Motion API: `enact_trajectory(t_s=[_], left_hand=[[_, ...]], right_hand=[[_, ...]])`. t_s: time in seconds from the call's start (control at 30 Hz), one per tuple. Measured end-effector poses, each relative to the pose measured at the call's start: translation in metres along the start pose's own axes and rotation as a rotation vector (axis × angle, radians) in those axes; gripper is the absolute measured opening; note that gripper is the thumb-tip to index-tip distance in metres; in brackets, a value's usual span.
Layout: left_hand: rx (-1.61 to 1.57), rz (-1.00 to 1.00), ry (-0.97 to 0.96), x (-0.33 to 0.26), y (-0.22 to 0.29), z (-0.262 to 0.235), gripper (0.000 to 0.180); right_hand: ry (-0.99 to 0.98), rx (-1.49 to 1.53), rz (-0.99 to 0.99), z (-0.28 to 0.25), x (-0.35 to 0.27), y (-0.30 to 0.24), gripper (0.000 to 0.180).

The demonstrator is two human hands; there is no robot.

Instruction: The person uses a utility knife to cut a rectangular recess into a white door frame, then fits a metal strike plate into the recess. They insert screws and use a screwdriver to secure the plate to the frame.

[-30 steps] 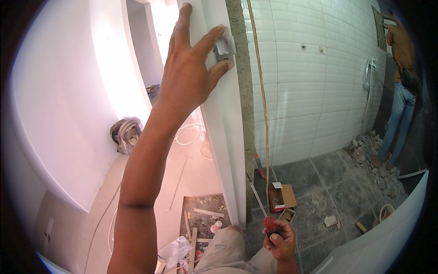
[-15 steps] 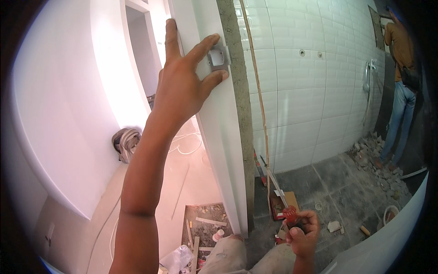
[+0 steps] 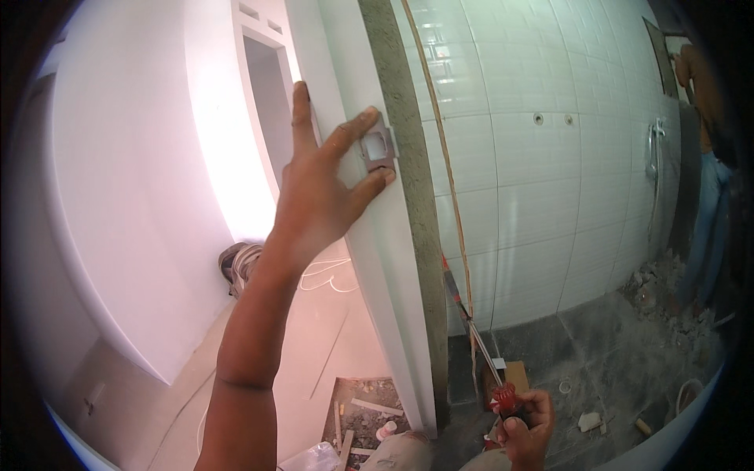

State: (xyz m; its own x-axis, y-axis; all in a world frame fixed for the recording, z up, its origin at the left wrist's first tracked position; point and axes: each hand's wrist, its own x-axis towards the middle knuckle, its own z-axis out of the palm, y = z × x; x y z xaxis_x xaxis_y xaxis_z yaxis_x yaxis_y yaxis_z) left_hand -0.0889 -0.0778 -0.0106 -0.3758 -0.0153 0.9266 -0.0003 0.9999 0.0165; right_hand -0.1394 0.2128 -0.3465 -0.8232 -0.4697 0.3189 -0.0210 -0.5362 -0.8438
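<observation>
My left hand point(image 3: 314, 192) reaches up to the white door frame point(image 3: 385, 267), fingers spread. Its thumb and one finger hold a small metal strike plate point(image 3: 384, 162) flat against the frame's edge, at the plate's lower and upper ends; another finger points up along the frame. Low on the right, my right hand point(image 3: 531, 432) is closed round the handle of a screwdriver point(image 3: 504, 397). The handle is red and dark, and the long shaft slants up and left, away from the plate. Its tip is hard to tell against the sticks behind it.
A thin wooden strip point(image 3: 449, 173) leans along the tiled wall point(image 3: 534, 212). Rubble point(image 3: 664, 286) lies by a person point(image 3: 711, 173) standing at far right. A cardboard box point(image 3: 514, 375) sits behind the screwdriver. Across the doorway are a bag point(image 3: 239, 263) and a debris-filled floor recess point(image 3: 365, 392).
The view has tilted up, so the scene sits lower and slightly right. My left hand still holds the plate against the frame, and my right hand keeps the screwdriver low.
</observation>
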Motion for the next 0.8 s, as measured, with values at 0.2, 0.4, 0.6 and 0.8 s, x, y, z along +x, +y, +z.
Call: enact_trajectory(t_s=[0.2,0.4,0.6,0.8], left_hand=[[-0.023,0.009,-0.019,0.0,-0.001,0.003,0.065],[0.004,0.024,-0.059,-0.001,-0.001,-0.003,0.066],[0.005,0.052,-0.087,-0.001,-0.004,-0.005,0.068],[0.015,0.095,-0.055,0.001,-0.008,-0.004,0.069]], right_hand=[[0.031,0.022,-0.136,0.008,0.01,-0.025,0.043],[0.049,-0.013,-0.128,0.017,0.006,-0.037,0.046],[0.073,-0.057,-0.144,0.028,0.002,-0.043,0.045],[0.086,-0.052,-0.214,0.031,0.003,-0.041,0.044]])
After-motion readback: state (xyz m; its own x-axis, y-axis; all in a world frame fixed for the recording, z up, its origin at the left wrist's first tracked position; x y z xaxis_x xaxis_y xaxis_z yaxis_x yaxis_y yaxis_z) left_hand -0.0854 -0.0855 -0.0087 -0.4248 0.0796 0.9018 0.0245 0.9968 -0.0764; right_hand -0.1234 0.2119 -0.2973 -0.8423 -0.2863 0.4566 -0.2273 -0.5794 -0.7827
